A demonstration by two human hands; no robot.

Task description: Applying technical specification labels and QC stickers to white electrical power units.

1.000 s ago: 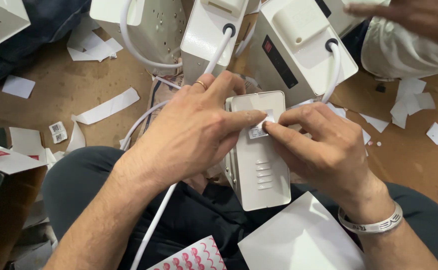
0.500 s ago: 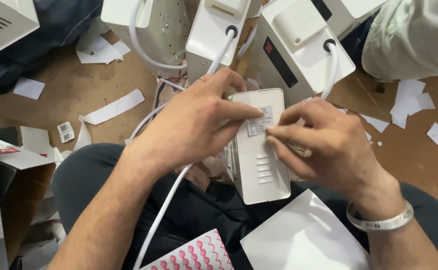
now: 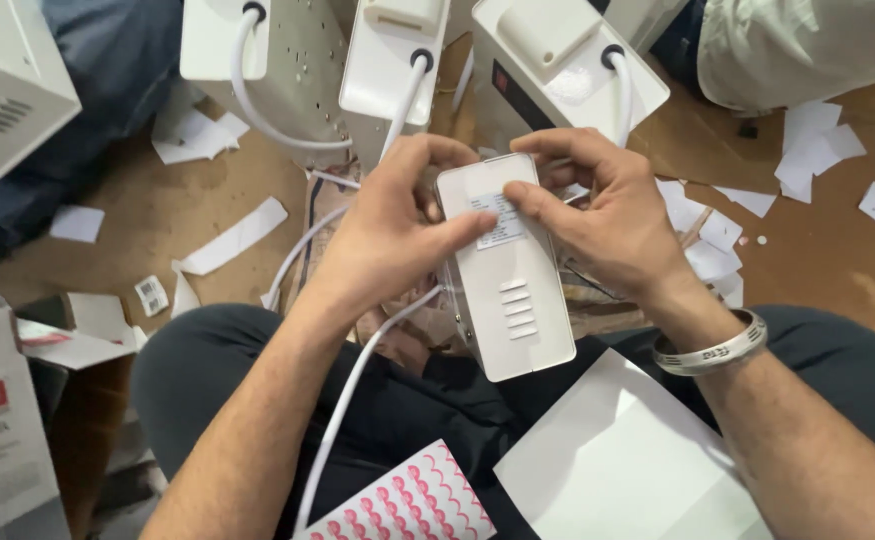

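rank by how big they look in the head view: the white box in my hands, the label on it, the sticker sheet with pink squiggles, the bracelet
1. white box, held by left hand and right hand
2. sticker sheet, cut off by the frame edge, so unsure
3. bracelet
4. label, partly under fingertips; close to the bracelet

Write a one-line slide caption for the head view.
Both hands, left hand and right hand, press a small label onto a white rectangular plastic device.

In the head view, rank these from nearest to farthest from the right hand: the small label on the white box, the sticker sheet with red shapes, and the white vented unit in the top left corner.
1. Small label: on the white box, under the right hand fingertips.
2. Sticker sheet: bottom centre, on the lap.
3. White vented unit: far top-left corner.
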